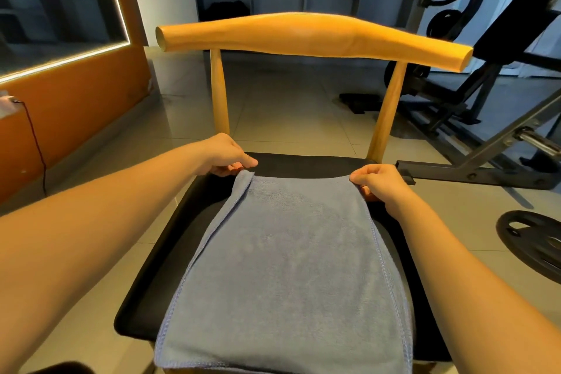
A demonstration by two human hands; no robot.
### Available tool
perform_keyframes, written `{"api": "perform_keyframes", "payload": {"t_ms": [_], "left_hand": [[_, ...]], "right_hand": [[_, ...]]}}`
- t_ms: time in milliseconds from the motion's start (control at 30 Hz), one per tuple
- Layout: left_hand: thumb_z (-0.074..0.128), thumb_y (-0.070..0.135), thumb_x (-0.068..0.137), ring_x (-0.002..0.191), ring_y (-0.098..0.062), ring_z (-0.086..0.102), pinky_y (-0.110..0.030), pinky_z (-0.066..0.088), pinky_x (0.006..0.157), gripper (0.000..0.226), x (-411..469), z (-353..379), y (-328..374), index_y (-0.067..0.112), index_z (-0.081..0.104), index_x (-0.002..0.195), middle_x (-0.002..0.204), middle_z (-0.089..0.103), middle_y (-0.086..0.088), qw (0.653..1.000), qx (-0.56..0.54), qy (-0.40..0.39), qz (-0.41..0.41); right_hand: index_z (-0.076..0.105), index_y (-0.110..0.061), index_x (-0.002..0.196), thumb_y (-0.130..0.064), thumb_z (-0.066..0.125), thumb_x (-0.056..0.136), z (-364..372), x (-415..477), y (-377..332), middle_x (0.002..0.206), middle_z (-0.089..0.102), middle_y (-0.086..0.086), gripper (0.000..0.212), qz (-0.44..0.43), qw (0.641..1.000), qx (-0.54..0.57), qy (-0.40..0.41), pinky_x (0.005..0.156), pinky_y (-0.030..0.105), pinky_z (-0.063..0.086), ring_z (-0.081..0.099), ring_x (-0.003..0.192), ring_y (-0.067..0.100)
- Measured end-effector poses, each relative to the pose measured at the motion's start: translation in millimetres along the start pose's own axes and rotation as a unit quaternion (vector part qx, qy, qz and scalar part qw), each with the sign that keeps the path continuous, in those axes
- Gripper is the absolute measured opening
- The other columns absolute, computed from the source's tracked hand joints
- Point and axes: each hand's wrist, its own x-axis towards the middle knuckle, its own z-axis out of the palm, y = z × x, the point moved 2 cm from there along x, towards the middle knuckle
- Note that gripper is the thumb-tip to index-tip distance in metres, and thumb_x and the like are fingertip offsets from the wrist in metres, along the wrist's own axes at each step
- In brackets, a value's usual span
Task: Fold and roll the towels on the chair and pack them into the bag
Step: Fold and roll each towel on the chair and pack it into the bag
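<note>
The person's left arm (106, 222) and right arm (455, 252) are bare, long and smooth, from the wrists up to the edge of the view. The left hand (226, 155) and the right hand (378, 184) are bare too. Little bumps of knuckles show on the right hand.

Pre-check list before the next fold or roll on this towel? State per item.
1. Left hand pinches the towel at its far left corner: ok.
2. Right hand pinches its far right corner: ok.
3. Towel lies flat on the chair seat: ok.
4. Layers aligned: not ok, the lower layer peeks out along the left edge.
5. Bag within reach: cannot tell, not in view.
</note>
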Motion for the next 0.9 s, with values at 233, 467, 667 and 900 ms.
{"api": "perform_keyframes", "payload": {"t_ms": [233,467,667,900], "left_hand": [[0.079,0.024,0.086,0.071,-0.019,0.062,-0.024,0.05,0.054,0.021,-5.0,19.1,7.8,0.004,0.073,0.091,0.077,0.064,-0.009,0.995,0.093,-0.03,0.013],[0.066,0.015,0.091,0.067,-0.017,0.058,-0.022,0.049,0.048,0.013,-13.9,-2.9,-8.4,0.008,0.058,0.097,0.084,0.057,-0.009,0.99,-0.1,0.037,-0.091],[0.062,0.019,0.091,0.08,-0.017,0.06,-0.025,0.051,0.069,0.012,-32.8,-23.8,-40.6,0.009,0.06,0.098,0.085,0.062,-0.009,0.919,-0.359,-0.028,-0.16],[0.054,0.016,0.101,0.082,-0.017,0.071,-0.023,0.056,0.068,0.009,-38.2,-17.9,-45.2,0.011,0.06,0.097,0.073,0.072,-0.005,0.848,-0.514,0.003,-0.128]], "right_hand": [[0.074,-0.01,0.094,-0.015,0.067,0.097,2.8,-2.2,-0.2,0.097,0.07,0.009,0.009,-0.002,1.0,0.0,0.008,0.069,0.029,0.053,0.065,0.093,0.024],[0.073,-0.009,0.09,-0.01,0.065,0.097,0.9,-2.9,-0.4,0.096,0.068,0.01,0.01,0.009,1.0,0.019,0.018,0.066,0.029,0.051,0.064,0.09,0.023],[0.072,-0.007,0.088,-0.004,0.066,0.092,-0.9,-3.5,-4.7,0.096,0.067,0.01,0.008,0.029,0.996,0.075,0.037,0.081,0.039,0.056,0.064,0.095,0.027],[0.072,-0.004,0.098,-0.007,0.067,0.094,0.1,-8.2,-6.6,0.098,0.07,0.013,0.007,0.034,0.996,0.084,0.013,0.059,0.031,0.059,0.07,0.089,0.028]]}}
